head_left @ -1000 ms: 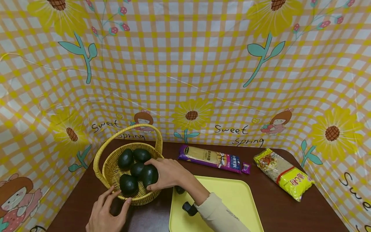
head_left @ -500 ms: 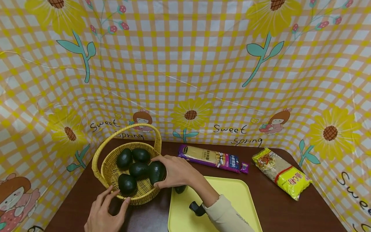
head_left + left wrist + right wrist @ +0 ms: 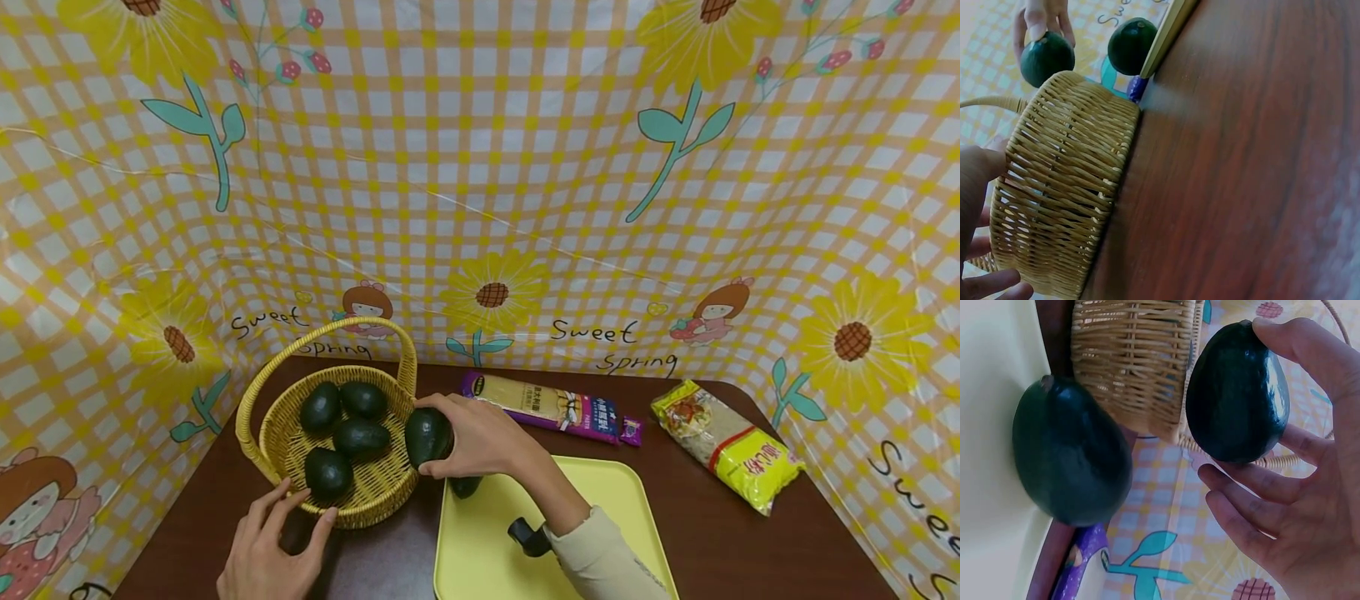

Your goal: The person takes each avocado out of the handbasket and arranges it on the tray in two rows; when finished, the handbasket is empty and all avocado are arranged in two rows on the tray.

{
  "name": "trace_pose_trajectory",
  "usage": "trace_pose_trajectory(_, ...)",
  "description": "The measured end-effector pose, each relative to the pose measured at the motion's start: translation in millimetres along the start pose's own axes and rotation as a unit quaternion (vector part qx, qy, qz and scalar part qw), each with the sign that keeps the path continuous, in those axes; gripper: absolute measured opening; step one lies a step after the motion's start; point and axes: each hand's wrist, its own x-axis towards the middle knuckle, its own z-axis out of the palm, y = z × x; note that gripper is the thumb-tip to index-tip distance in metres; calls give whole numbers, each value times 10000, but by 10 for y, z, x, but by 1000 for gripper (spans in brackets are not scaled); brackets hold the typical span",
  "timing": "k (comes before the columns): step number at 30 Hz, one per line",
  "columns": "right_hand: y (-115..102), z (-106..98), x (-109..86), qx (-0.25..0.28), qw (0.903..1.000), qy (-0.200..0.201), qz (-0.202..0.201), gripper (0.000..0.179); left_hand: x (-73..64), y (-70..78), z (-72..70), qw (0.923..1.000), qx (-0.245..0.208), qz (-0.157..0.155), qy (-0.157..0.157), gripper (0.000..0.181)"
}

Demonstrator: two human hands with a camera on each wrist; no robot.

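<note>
Grasping a dark-green oval avocado (image 3: 427,438) at lower centre with arched right hand (image 3: 483,435); touching a yellow wicker basket (image 3: 375,510), lower left, with left hand (image 3: 270,550), fingers spread. Moved avocado rightward since earlier.

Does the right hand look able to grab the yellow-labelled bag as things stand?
Probably not: the right hand is holding an avocado, so it would likely need freeing first. Nothing appears to cover the yellow-labelled bag itself.
</note>
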Motion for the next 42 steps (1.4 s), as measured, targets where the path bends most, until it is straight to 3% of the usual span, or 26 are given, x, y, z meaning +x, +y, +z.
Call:
trace_pose_trajectory(32, 350, -46, -418, 148, 9977, 422, 517, 84, -15, 24, 3, 9999, -58, -96, -17, 39)
trace_pose_trajectory(42, 413, -38, -506, 292, 9956, 497, 734, 85, -21, -8, 14, 9998, -170, 74, 65, 40)
